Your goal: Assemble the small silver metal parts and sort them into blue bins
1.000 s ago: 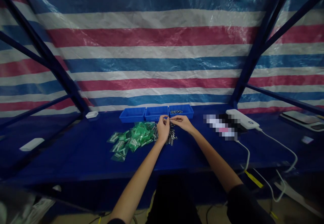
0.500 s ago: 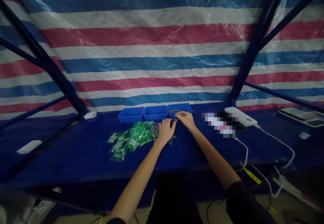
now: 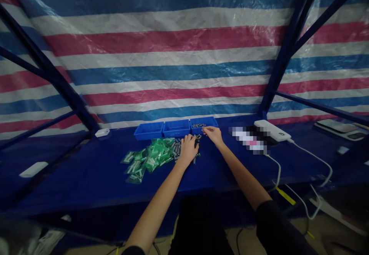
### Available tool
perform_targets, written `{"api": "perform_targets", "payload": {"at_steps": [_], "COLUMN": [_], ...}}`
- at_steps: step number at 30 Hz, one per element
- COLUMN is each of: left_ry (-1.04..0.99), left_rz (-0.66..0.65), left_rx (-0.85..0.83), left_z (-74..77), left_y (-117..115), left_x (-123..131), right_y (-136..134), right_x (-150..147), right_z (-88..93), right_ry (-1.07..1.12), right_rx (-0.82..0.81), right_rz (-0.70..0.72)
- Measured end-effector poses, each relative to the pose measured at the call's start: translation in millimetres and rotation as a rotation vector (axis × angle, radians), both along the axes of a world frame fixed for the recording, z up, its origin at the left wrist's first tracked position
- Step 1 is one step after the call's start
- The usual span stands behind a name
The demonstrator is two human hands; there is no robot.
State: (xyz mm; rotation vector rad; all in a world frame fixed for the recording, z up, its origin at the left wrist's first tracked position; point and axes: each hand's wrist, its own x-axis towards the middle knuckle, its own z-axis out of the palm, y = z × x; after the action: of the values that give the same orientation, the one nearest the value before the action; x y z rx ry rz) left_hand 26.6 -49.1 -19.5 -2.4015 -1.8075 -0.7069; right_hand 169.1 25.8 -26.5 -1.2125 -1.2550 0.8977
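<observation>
My left hand (image 3: 188,148) rests over a heap of small grey metal cylinders (image 3: 176,149), fingers spread and thumb apart. Some of the heap is hidden beneath it, and more loose metal pieces (image 3: 197,136) show past its fingertips. To the right, my right hand (image 3: 213,134) hovers at the front edge of the right blue bin (image 3: 211,120), thumb and forefinger pinched together. Whatever is in that pinch is too small to name. Small shiny metal parts (image 3: 198,125) lie inside that bin. Left of the heap are several clear-and-green plastic packets (image 3: 157,155) with pale pieces in them.
Two more blue bins, a middle one (image 3: 177,132) and a left one (image 3: 148,135), stand in the same row. A white power bank (image 3: 272,130) with a cable and a blurred-out phone (image 3: 250,139) lie to the right. Blue frame posts (image 3: 272,82) flank the table (image 3: 95,178).
My right hand has drawn slightly right, away from my left hand, and stays pinched by the bin's edge. My left hand has barely moved on the heap. The view has shifted a little.
</observation>
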Motion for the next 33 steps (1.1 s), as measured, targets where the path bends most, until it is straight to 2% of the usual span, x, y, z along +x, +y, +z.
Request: {"api": "perform_targets", "payload": {"at_steps": [4,8,12,17,21,27,33], "left_ry": [-0.003,0.001,0.009,-0.015,-0.055,-0.01,0.033], "left_rz": [0.076,0.057,0.051,0.053,0.103,0.127,0.105], "left_rx": [0.026,0.012,0.014,0.005,0.035,0.018,-0.009], "left_z": [-2.0,-2.2,-3.0,-2.9,-0.6,-1.1,-0.9], "left_y": [0,1,3,3,1,1,1], "left_x": [0,0,0,0,0,-1,0], "right_y": [0,3,3,-4,-9,-10,-7], "right_x": [1,4,6,5,4,5,7], "right_z": [-0.1,1.0,4.3,0.2,-6.0,-7.5,-8.9], "right_ry": [-0.002,0.065,0.117,-0.26,-0.499,-0.658,-0.719], "right_rx": [0.019,0.039,0.149,0.24,0.276,0.292,0.298], "right_rz": [-0.029,-0.073,0.029,0.118,0.207,0.275,0.326]}}
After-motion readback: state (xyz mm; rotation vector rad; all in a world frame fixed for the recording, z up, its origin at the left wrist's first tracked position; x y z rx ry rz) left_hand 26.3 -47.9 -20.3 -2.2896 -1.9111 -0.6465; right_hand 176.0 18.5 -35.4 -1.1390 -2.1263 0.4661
